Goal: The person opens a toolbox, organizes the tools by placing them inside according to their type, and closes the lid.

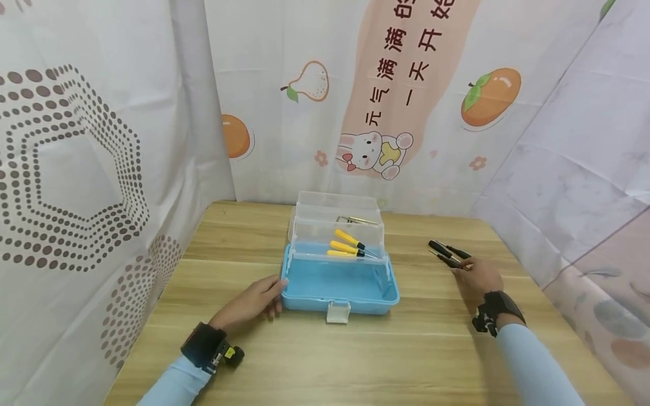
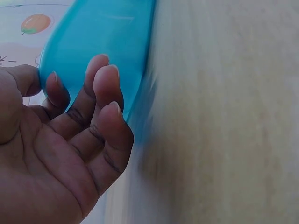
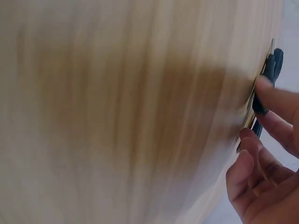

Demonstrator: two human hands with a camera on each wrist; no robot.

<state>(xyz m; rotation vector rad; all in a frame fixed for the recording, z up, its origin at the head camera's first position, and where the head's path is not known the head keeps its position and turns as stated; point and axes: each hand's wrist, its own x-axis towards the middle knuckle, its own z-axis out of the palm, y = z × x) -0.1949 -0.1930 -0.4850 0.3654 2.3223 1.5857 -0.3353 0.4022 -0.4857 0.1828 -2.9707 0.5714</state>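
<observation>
A light blue toolbox stands on the table with its lid up and its clear trays raised. My left hand pinches its left front corner between thumb and index finger; in the left wrist view the other fingers curl loosely beside the blue wall. To the right of the box lie several black-handled screwdrivers. Over them my right hand pinches one black-handled screwdriver between thumb and index finger. The shafts are partly hidden behind the fingers.
Several yellow-handled screwdrivers lie in the lower clear tray. In the upper one are an L-shaped metal key and a thin brass-coloured rod. A clear latch hangs at the toolbox front. Printed curtains enclose the wooden table.
</observation>
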